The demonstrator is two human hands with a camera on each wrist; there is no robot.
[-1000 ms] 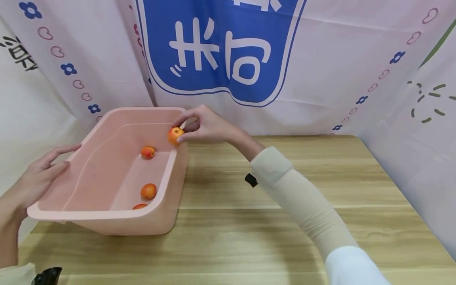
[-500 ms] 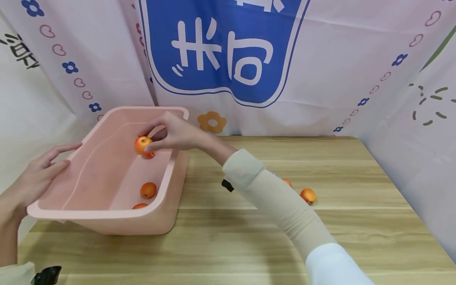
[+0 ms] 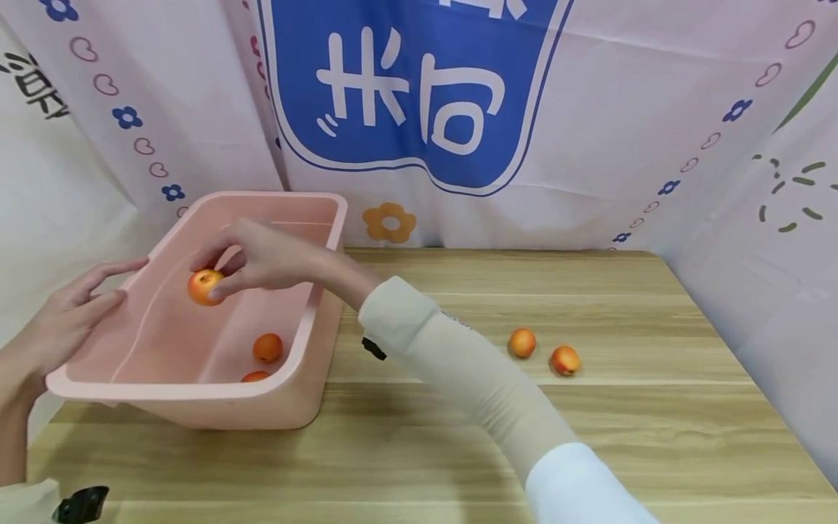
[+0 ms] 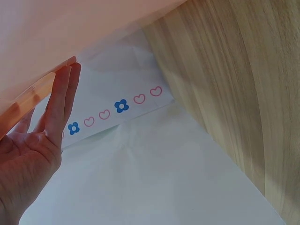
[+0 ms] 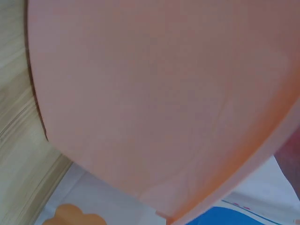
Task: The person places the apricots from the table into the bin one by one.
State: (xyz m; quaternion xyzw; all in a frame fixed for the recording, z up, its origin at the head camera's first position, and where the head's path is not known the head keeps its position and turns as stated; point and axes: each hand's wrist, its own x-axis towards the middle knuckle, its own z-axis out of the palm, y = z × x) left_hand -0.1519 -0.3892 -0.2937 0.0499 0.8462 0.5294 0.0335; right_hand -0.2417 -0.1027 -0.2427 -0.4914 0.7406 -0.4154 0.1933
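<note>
My right hand (image 3: 262,256) pinches a small round orange-red fruit (image 3: 204,287) with a dimple on top. It holds the fruit over the inside of a pink plastic bin (image 3: 330,291), apart from the bin's floor. An orange fruit (image 3: 268,348) lies in the bin, and another fruit (image 3: 255,376) shows partly behind the near rim. At the left rim, my left hand (image 3: 62,331) holds the bin; in the left wrist view its fingers (image 4: 58,96) reach up along the underside of the rim. The right wrist view shows the bin's wall (image 5: 140,93) with no fingers visible.
On the wooden table (image 3: 458,422), right of the bin, lie two more fruits, one orange-yellow fruit (image 3: 522,343) and one redder fruit (image 3: 566,360). A printed cloth (image 3: 609,131) hangs behind the table, with pale cloth along both sides.
My right hand has moved left from the bin's right rim, carrying the fruit deeper over the bin. Its arm now uncovers two fruits on the table and hides the bin's far fruit.
</note>
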